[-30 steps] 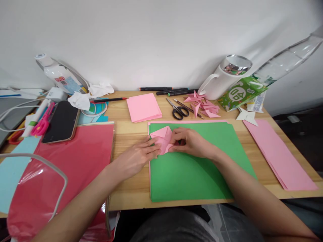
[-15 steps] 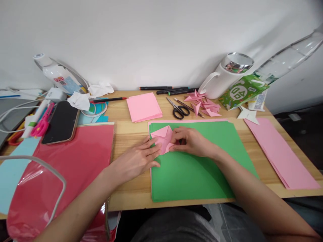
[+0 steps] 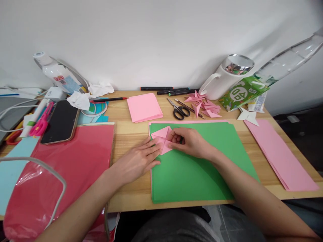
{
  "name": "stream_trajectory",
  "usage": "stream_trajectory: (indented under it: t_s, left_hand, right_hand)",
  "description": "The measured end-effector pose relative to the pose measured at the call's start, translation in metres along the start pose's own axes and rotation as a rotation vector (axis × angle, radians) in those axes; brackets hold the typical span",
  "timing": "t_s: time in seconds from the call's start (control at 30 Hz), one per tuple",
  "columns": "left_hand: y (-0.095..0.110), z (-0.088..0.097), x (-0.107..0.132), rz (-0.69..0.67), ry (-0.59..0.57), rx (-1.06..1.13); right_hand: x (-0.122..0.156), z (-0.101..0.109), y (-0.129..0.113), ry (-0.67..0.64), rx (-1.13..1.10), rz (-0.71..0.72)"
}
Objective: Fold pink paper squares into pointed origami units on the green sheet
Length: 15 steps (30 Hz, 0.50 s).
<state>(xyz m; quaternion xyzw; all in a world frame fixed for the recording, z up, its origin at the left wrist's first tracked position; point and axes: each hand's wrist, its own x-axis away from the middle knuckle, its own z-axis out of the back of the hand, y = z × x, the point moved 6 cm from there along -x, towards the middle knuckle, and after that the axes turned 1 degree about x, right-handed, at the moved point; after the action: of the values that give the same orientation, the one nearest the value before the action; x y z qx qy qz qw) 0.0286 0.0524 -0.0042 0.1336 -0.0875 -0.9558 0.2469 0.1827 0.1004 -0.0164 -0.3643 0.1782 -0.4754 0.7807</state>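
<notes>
A small pink origami paper (image 3: 165,142) with its corners folded toward the centre lies on the upper left of a green paper stack (image 3: 199,174). My left hand (image 3: 141,158) rests flat over its left side, fingers stretched out and pressing it down. At the right edge, my right hand (image 3: 189,141) pinches the paper's corner flap between thumb and curled fingers. The fingers partly hide the right flap.
Behind lie square pink sheets (image 3: 144,107), scissors (image 3: 179,109), and folded pink pieces (image 3: 203,104) near a white mug (image 3: 227,79). Pink strips (image 3: 281,156) are at right. Left are a red plastic-covered pack (image 3: 75,168) and a phone (image 3: 60,121).
My right hand has shifted slightly left, bringing the right flap down toward the paper's centre. The left hand has stayed in place.
</notes>
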Motion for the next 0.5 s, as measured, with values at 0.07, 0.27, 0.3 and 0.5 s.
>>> stream_trajectory:
  t_s: [0.07, 0.27, 0.3, 0.5]
  left_hand:
    - [0.0003, -0.0001, -0.0004, 0.007, -0.003, -0.007]
    - [0.0012, 0.0015, -0.0032, 0.031, -0.010, 0.001]
    - [0.0016, 0.0020, -0.0037, 0.030, -0.010, -0.003]
    - [0.0027, 0.0038, -0.0047, 0.023, -0.016, -0.013]
  right_hand:
    - [-0.0001, -0.0001, 0.0001, 0.007, 0.006, -0.003]
    - [0.0002, -0.0007, -0.0001, 0.040, 0.004, -0.021]
    - [0.0003, -0.0004, -0.0004, 0.053, 0.007, -0.024]
    - [0.0004, -0.0002, -0.0008, 0.091, 0.013, -0.028]
